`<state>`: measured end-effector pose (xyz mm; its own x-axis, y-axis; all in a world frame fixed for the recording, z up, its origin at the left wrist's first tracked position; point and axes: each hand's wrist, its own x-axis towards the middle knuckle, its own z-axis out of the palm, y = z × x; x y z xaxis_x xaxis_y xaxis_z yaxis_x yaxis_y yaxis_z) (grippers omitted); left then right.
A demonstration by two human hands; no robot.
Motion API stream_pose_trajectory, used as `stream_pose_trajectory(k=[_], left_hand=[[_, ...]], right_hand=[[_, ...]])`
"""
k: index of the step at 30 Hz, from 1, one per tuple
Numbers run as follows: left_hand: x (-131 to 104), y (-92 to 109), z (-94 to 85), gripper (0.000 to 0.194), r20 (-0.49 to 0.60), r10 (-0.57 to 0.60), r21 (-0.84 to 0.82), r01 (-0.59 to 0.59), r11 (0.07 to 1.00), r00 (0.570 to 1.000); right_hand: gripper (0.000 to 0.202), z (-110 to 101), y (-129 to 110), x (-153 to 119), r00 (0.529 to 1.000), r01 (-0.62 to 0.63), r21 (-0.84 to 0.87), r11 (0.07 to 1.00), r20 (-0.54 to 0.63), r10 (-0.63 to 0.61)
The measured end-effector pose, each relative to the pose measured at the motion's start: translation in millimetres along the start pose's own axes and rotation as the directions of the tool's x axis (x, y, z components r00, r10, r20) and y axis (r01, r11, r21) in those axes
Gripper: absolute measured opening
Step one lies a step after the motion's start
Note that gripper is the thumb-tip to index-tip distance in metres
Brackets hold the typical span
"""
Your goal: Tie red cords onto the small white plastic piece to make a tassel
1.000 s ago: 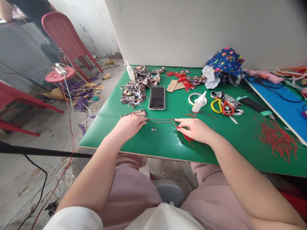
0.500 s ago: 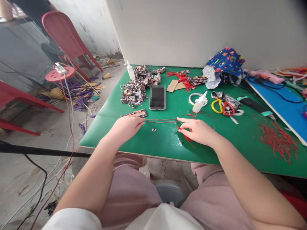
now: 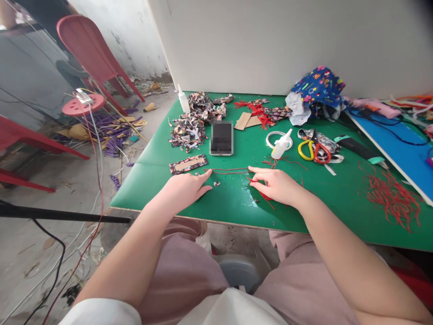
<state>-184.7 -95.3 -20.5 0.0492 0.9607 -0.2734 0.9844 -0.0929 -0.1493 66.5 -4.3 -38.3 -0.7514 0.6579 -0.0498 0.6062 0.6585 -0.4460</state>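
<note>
A thin doubled red cord (image 3: 230,171) lies stretched across the green table between my hands. My left hand (image 3: 181,192) is open, its index fingertip pressing the cord's left end and its thumb held apart. At the cord's right end rests the index fingertip of my right hand (image 3: 279,185). The thumb and curled fingers of that hand close on a red tassel (image 3: 267,197), whose threads stick out at both sides; the grip itself is partly hidden. Just beyond my left hand is a flat floral fabric strip (image 3: 188,164) with a tan panel.
A phone (image 3: 222,138), floral scraps (image 3: 189,126), a glue bottle (image 3: 281,145) and scissors (image 3: 314,151) lie farther back. Loose red cords (image 3: 394,196) are piled at right, near a blue board (image 3: 392,149). Another glue bottle (image 3: 183,100) stands back left. Red chairs (image 3: 89,49) are beyond the table.
My left hand has drawn back towards me and slightly right, its index finger and thumb spreading apart. The floral strip is now uncovered. My right hand has hardly moved.
</note>
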Motion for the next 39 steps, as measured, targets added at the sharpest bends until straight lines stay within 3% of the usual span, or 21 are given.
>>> stream_pose_trajectory(k=[10, 21, 28, 39], left_hand=[[0, -2, 4.7, 0.061, -0.029, -0.007, 0.039, 0.008, 0.999, 1.0], [-1, 5, 7.2, 0.074, 0.0, -0.043, 0.031, 0.043, 0.999, 0.999], [-3, 10, 0.0, 0.074, 0.044, -0.088, 0.024, 0.087, 0.996, 0.995], [-9, 6, -5.0, 0.072, 0.084, -0.111, 0.012, 0.111, 0.994, 0.99]], right_hand=[[0.023, -6, -2, -4, 1.0, -0.028, -0.076, 0.997, -0.003, 0.028], [0.028, 0, -14, -4, 0.996, -0.006, -0.15, 0.989, 0.083, 0.019], [0.049, 4, -23, -3, 0.985, -0.093, -0.287, 0.953, 0.115, 0.131], [0.05, 6, -28, -2, 0.978, -0.157, -0.387, 0.909, 0.07, 0.198]])
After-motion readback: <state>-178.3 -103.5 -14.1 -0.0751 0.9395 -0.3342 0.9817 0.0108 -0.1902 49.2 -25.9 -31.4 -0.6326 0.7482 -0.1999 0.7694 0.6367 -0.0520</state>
